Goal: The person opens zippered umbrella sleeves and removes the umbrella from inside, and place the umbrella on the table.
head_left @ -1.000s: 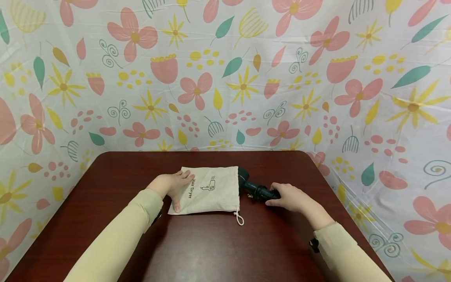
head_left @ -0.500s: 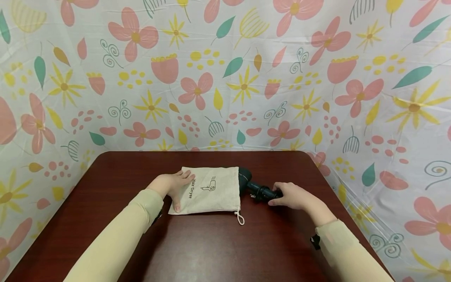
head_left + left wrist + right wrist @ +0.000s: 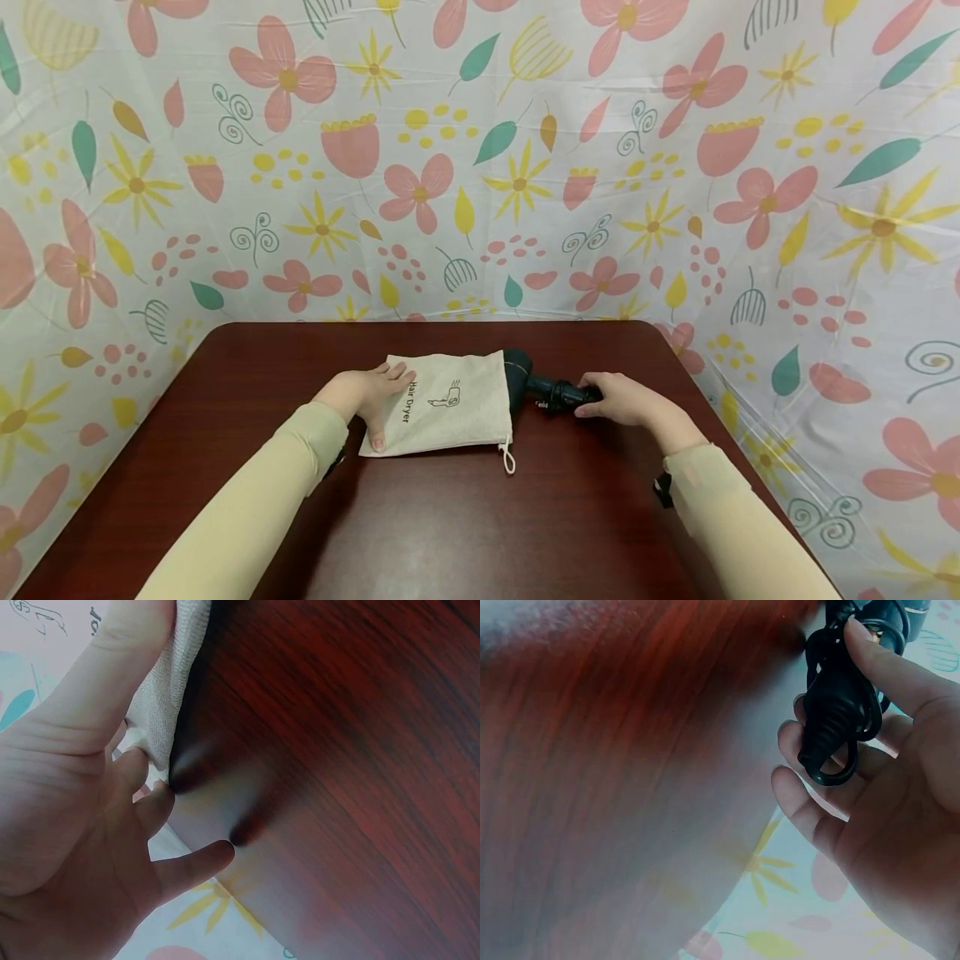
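Observation:
A cream drawstring bag [image 3: 457, 417] printed "Hair Dryer" lies flat on the table, its mouth facing right. From that mouth sticks a dark green hair dryer [image 3: 519, 379], whose front part is hidden inside the bag. My right hand [image 3: 626, 400] grips the end of the dryer's handle, thumb on the near side. A black cord [image 3: 840, 697] is wound round the handle, as the right wrist view shows. At the bag's bottom end, my left hand [image 3: 371, 400] rests with fingers and thumb spread, pressing the cloth. The left wrist view shows its thumb and fingertips by the bag's edge.
The dark reddish-brown wooden table [image 3: 450, 525] has rounded far corners. Behind it and at both sides hangs a white curtain [image 3: 480, 208] with flowers and leaves. A white drawstring loop [image 3: 508, 458] hangs from the bag's near mouth corner.
First a little more of the hair dryer came out to the right. Then my right hand swung the handle slightly away from me, and the bag's mouth shifted with it. My left hand stayed put.

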`<state>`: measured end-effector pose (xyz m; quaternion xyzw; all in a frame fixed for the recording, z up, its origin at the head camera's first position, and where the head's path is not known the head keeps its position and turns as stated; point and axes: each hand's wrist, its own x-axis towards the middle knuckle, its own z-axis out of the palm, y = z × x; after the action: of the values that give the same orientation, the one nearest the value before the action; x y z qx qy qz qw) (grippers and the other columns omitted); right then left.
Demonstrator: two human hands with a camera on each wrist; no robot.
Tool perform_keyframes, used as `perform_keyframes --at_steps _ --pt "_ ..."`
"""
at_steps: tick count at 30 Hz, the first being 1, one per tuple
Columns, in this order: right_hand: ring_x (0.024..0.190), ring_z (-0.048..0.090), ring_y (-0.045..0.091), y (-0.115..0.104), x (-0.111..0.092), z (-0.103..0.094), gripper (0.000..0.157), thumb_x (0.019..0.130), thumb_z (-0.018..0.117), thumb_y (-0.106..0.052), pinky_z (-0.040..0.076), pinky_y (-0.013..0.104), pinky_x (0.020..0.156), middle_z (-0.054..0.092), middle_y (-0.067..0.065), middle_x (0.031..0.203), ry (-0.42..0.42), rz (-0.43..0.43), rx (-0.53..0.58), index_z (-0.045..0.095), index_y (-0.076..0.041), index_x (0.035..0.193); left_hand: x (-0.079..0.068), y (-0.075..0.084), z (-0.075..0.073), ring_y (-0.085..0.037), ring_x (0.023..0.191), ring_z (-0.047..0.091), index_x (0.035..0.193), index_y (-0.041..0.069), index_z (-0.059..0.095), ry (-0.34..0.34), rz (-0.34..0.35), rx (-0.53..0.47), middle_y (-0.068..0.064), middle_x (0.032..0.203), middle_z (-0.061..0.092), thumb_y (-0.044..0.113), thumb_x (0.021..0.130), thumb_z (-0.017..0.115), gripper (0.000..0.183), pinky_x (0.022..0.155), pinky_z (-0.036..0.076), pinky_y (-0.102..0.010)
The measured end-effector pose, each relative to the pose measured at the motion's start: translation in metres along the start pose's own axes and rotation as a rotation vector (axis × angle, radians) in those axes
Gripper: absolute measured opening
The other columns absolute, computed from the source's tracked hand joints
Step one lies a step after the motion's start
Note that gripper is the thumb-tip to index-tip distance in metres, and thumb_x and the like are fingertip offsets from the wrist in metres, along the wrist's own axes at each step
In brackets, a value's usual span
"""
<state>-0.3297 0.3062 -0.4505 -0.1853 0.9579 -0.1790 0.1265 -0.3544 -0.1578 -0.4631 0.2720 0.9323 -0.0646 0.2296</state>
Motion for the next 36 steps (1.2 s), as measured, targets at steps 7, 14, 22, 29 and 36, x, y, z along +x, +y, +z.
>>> perform_keyframes --at_steps 7,14,22,29,36 --pt "0.116 0.054 0.028 0.003 0.011 -0.004 0.043 0.091 0.07 -0.036 0.044 0.05 0.093 0.059 0.008 0.126 0.002 -0.025 0.0 0.06 -0.014 0.126 -0.013 0.008 -0.009 -0.034 0.148 0.003 0.159 0.016 0.005 -0.003 -0.004 -0.008 -0.009 0.164 0.0 0.06 0.051 0.086 0.142 0.109 0.029 -0.049" --pt "0.116 0.052 0.03 0.01 0.017 -0.007 0.043 0.094 0.068 -0.03 0.043 0.051 0.094 0.058 0.011 0.127 0.016 -0.018 0.008 0.057 -0.01 0.131 -0.014 0.011 -0.011 -0.034 0.148 0.002 0.159 0.016 0.004 0.0 -0.001 -0.014 -0.009 0.164 -0.001 0.06 0.051 0.086 0.142 0.11 0.028 -0.05" --pt "0.103 0.056 0.026 0.011 0.006 -0.005 0.043 0.092 0.07 -0.036 0.045 0.047 0.087 0.061 0.008 0.117 0.056 -0.006 0.011 0.06 -0.011 0.126 -0.011 0.008 -0.009 -0.035 0.148 0.004 0.159 0.015 0.006 0.017 0.003 -0.013 -0.011 0.163 0.001 0.061 0.049 0.086 0.144 0.111 0.027 -0.05" --pt "0.108 0.057 0.027 0.01 -0.012 0.003 0.047 0.09 0.07 -0.042 0.046 0.048 0.088 0.062 0.007 0.119 0.078 0.021 0.01 0.061 -0.012 0.124 -0.006 0.005 -0.007 -0.036 0.148 0.004 0.159 0.016 0.006 0.003 -0.004 -0.035 -0.011 0.164 0.001 0.061 0.045 0.088 0.148 0.111 0.025 -0.052" --pt "0.084 0.054 0.018 0.005 -0.024 0.011 0.045 0.089 0.071 -0.043 0.044 0.04 0.074 0.062 0.002 0.1 0.097 0.028 0.016 0.062 -0.011 0.119 -0.01 0.005 -0.007 -0.035 0.148 0.003 0.159 0.017 0.004 -0.012 -0.009 -0.033 -0.01 0.164 -0.001 0.063 0.045 0.086 0.148 0.11 0.026 -0.053"
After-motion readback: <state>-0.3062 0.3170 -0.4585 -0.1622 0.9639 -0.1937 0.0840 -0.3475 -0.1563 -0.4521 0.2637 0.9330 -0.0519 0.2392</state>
